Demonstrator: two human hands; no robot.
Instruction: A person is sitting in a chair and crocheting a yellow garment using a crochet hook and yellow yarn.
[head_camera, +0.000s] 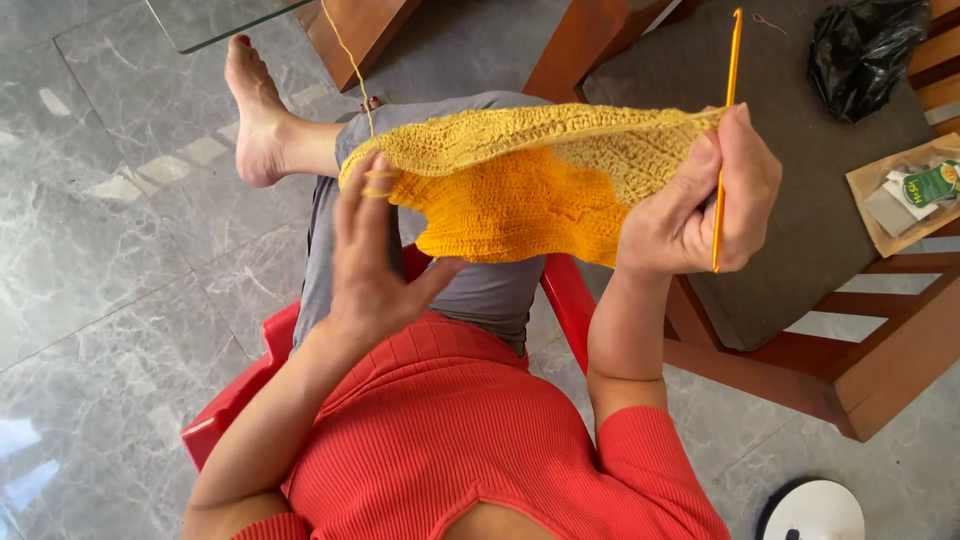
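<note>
Two hands hold one piece of yellow crochet work (520, 185) stretched out above the lap. Its upper band is a paler yellow, the lower panel a deeper orange-yellow that hangs down toward the knees. Right hand (700, 205) is closed on the right end of the piece, thumb and fingers pinching the edge, and the same hand also holds an orange crochet hook (727, 130) upright, its tip pointing up past the top edge of the work. Left hand (375, 255) is spread, fingers straight and apart, palm facing the work; fingertips sit at the left end of the piece, a turn of yarn looped over one finger, though whether the fingers actually press the fabric I cannot tell. A thin strand of yellow yarn (352, 65) runs from that left end up and away toward the top of the view. Below the work: grey trousers, one bare foot (258, 110) stretched out over the grey marble floor (110, 250), a red ribbed top, and a red plastic chair (235, 395) under the person. To the right stands a wooden seat with a dark cushion (790, 180); on it lie a black plastic bag (862, 48) and an open brown paper packet (905, 195) with small sachets inside. A round white object (815, 510) shows at the bottom edge.
</note>
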